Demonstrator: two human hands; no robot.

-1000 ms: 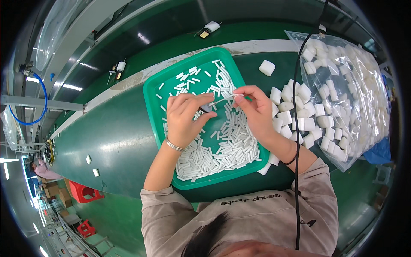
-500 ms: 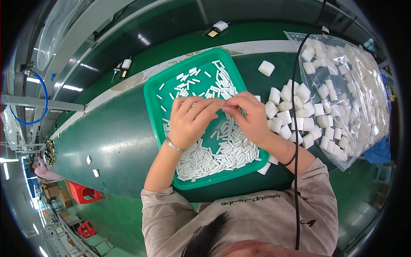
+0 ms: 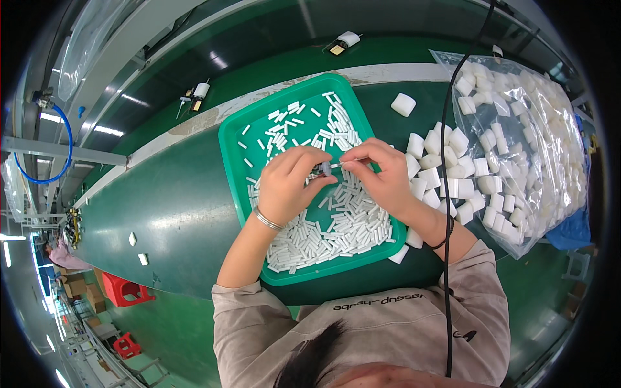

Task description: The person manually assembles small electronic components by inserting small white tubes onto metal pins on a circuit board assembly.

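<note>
Above the green tray (image 3: 240, 212), both of my hands meet with fingertips a little apart. My left hand (image 3: 284, 184) is closed, thumb and forefinger pinching a small grey, round-ended piece (image 3: 326, 169). Between thumb and forefinger, my right hand (image 3: 386, 178) pinches a short white stick (image 3: 336, 166), its tip close to or touching the grey piece; contact is too small to tell. Many short white sticks (image 3: 330, 242) lie loose in the tray, densest along its near side. The sticks directly beneath my hands are partly hidden.
White, puffy blocks (image 3: 430, 178) are heaped right of the tray, spilling from a clear plastic bag (image 3: 537, 142). A black cable (image 3: 446, 258) hangs down across the right side. Beyond the table edge, small white-and-black devices (image 3: 348, 40) sit on a green belt. Two white bits (image 3: 143, 259) lie at left.
My fingertips have drawn apart, bringing the grey piece and white stick into sight. My left hand has turned slightly. The devices on the far belt have shifted right.
</note>
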